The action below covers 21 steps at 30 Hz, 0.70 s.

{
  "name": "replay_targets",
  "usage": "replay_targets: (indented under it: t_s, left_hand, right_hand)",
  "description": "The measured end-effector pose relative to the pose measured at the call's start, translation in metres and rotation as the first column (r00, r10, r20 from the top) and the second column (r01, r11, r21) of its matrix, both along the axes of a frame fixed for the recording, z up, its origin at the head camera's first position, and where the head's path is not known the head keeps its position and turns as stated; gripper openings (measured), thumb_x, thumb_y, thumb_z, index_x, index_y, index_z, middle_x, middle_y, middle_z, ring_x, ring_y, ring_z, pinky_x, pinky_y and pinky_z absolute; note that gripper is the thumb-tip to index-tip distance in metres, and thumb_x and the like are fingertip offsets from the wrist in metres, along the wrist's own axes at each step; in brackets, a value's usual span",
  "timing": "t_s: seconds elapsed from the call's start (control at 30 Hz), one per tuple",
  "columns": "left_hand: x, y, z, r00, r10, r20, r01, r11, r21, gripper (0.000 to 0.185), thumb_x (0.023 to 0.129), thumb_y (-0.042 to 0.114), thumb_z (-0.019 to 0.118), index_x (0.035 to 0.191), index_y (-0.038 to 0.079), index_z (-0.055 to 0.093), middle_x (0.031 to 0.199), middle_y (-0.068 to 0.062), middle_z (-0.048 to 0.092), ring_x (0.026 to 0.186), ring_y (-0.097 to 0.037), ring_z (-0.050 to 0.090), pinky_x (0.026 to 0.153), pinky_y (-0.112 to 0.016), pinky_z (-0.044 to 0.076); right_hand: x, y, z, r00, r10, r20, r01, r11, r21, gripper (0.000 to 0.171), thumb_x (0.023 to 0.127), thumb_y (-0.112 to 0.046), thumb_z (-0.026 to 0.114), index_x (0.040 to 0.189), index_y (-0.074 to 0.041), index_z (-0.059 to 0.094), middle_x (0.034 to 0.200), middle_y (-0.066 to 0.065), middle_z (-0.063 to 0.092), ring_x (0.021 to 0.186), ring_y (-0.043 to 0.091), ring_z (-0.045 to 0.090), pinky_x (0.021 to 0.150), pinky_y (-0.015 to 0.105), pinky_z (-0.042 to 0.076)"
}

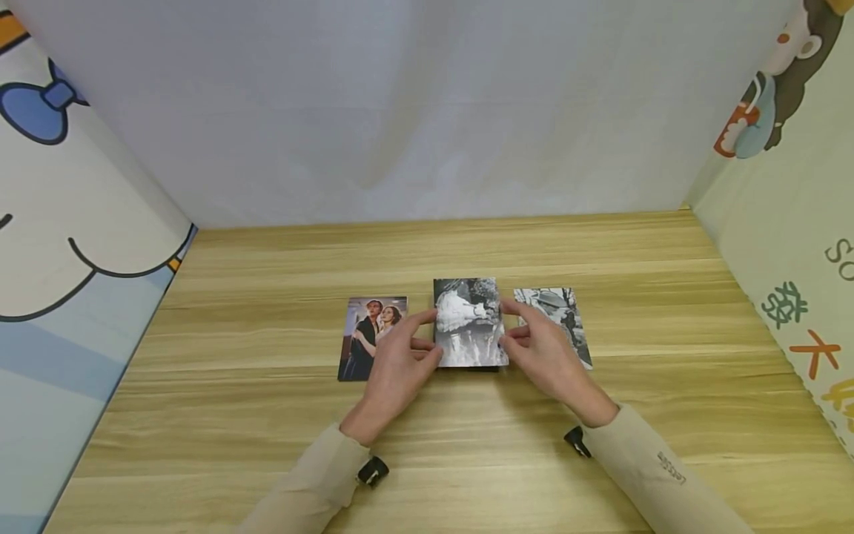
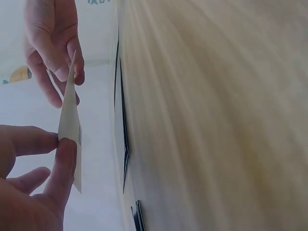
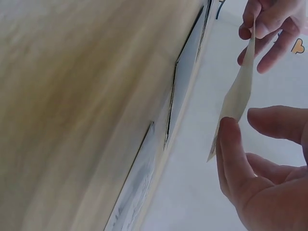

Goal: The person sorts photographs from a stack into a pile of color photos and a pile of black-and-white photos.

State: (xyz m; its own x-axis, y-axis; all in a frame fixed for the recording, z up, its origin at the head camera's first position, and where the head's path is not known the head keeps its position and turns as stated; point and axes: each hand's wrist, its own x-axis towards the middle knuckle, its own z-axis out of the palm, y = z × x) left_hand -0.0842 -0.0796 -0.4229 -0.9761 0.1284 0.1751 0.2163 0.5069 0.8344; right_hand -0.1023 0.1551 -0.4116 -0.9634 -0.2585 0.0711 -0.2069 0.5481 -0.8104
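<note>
Between both hands a black-and-white photo card point(image 1: 467, 326) is held over the middle of the table, with a gap beneath it in the wrist views. My left hand point(image 1: 400, 363) pinches its left edge with thumb and fingers. At the right edge, the thumb and fingertips of my right hand point(image 1: 547, 356) hold the other side. From the side, the raised card point(image 2: 70, 125) looks thin and slightly bent. Under it lies another card or pile point(image 3: 186, 62), mostly hidden from above. A colour photo card point(image 1: 359, 356) showing two people lies left, partly behind the left hand.
A second black-and-white photo card point(image 1: 554, 300) lies on the right, partly covered by the right hand. The wood-grain table point(image 1: 267, 282) meets a pale back wall point(image 1: 267, 133). Cartoon-printed panels point(image 1: 100, 193) stand at both sides.
</note>
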Motion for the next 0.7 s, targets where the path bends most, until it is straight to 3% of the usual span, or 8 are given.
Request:
replay_targets:
  t_s: [0.17, 0.6, 0.7]
  left_hand:
    - [0.001, 0.003, 0.000, 1.000, 0.007, -0.006, -0.007, 0.999, 0.042, 0.056, 0.088, -0.006, 0.074, 0.141, 0.003, 0.061, 0.134, -0.016, 0.063, 0.089, -0.024, 0.074, 0.073, -0.025, 0.061]
    - [0.001, 0.014, 0.008, 1.000, 0.004, 0.031, -0.010, 0.984, 0.179, 0.071, 0.087, -0.005, 0.076, 0.152, -0.002, 0.047, 0.132, -0.016, 0.065, 0.094, -0.025, 0.073, 0.081, -0.026, 0.061]
    - [-0.001, 0.016, 0.004, 0.999, -0.007, 0.032, 0.000, 0.978, 0.207, 0.070, 0.087, -0.006, 0.075, 0.151, -0.003, 0.048, 0.128, -0.016, 0.066, 0.095, -0.026, 0.072, 0.081, -0.025, 0.061]
  right_hand:
    - [0.000, 0.003, -0.001, 0.999, -0.037, -0.032, 0.036, 0.999, -0.032, 0.067, 0.090, 0.007, 0.070, 0.152, 0.003, 0.045, 0.141, 0.020, 0.060, 0.102, 0.033, 0.071, 0.081, 0.032, 0.062]
    - [0.000, 0.014, 0.009, 0.996, -0.092, -0.016, 0.090, 0.989, -0.119, 0.060, 0.093, 0.007, 0.065, 0.150, 0.007, 0.046, 0.133, 0.023, 0.063, 0.106, 0.034, 0.070, 0.091, 0.030, 0.059]
    - [0.000, 0.015, 0.007, 0.994, -0.103, -0.022, 0.100, 0.988, -0.118, 0.058, 0.094, 0.006, 0.065, 0.150, 0.007, 0.047, 0.130, 0.023, 0.064, 0.109, 0.035, 0.069, 0.093, 0.030, 0.058]
